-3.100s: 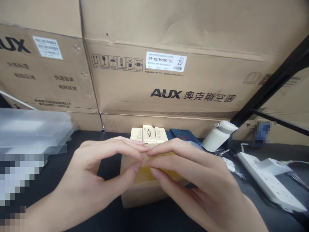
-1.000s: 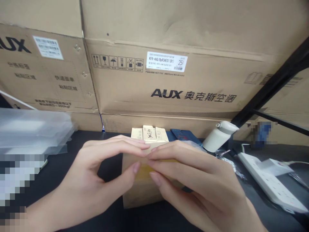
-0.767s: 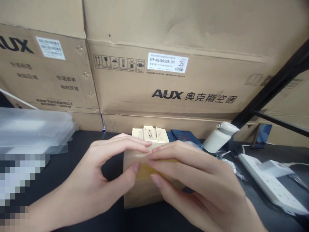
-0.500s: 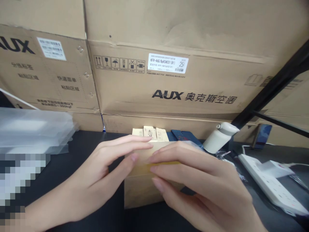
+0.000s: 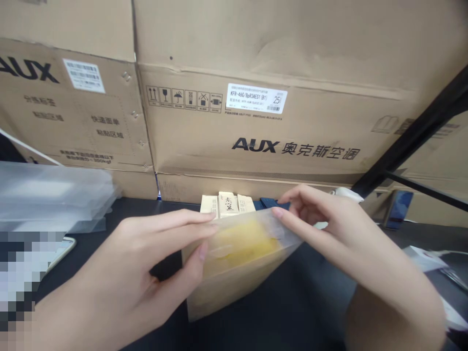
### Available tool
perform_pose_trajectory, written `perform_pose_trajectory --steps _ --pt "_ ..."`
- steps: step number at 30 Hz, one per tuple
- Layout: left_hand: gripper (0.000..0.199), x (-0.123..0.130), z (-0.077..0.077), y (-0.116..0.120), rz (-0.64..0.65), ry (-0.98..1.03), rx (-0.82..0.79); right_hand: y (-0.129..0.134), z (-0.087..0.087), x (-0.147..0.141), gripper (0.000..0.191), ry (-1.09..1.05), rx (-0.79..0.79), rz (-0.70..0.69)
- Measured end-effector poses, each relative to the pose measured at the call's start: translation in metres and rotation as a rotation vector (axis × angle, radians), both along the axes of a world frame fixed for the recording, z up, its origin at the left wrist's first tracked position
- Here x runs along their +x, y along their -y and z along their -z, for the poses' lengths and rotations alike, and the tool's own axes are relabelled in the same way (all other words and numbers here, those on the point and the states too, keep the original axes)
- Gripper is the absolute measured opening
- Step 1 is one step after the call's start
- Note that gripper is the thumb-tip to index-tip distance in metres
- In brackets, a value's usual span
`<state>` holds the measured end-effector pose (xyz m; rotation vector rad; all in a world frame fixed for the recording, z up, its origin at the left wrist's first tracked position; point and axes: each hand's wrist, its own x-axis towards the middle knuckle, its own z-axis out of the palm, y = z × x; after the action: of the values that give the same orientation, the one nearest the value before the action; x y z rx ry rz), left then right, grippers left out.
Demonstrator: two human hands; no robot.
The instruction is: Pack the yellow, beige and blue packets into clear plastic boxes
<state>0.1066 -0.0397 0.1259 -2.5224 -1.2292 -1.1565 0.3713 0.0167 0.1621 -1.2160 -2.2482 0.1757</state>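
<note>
A frosted see-through plastic bag (image 5: 234, 287) is held up in front of me over the black table. Inside it, something yellow and something tan show through, too blurred by the plastic to name. My left hand (image 5: 161, 268) pinches the bag's upper left edge between thumb and fingers. At the upper right corner, my right hand (image 5: 321, 219) grips the edge with its thumb and curled fingers. Just behind the bag stand several cream paper packets (image 5: 228, 204) with dark writing, and a dark blue packet (image 5: 272, 203) is partly hidden by my right hand.
Large AUX cardboard boxes (image 5: 292, 122) form a wall behind the table. A stack of clear plastic bags (image 5: 54, 190) lies at the left. To the right are a mostly hidden pale bottle (image 5: 347, 194), a phone (image 5: 398, 209), a white power strip (image 5: 453, 314) and a black metal frame (image 5: 413, 131).
My right hand has moved up and right from the middle of the bag to its upper right corner. The yellow content shows more now. My left hand stays on the left edge.
</note>
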Motion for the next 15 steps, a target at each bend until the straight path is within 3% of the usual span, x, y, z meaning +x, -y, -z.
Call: perform_pose_trajectory --steps 3,7,12,15 --pt "0.028 0.0 0.0 0.008 -0.079 -0.072 0.081 -0.005 0.003 -0.001 0.025 -0.088 -0.17 -0.094" --pt "0.028 0.001 -0.001 0.014 -0.139 -0.081 0.129 -0.018 0.006 -0.008 0.032 -0.297 -0.252 -0.196" --pt "0.028 0.005 -0.003 0.013 -0.085 -0.055 0.025 -0.037 0.009 -0.009 0.036 -0.469 -0.571 -0.356" --pt "0.038 0.006 -0.003 0.009 -0.043 -0.039 0.005 -0.044 0.011 -0.007 0.037 -0.568 -0.673 -0.444"
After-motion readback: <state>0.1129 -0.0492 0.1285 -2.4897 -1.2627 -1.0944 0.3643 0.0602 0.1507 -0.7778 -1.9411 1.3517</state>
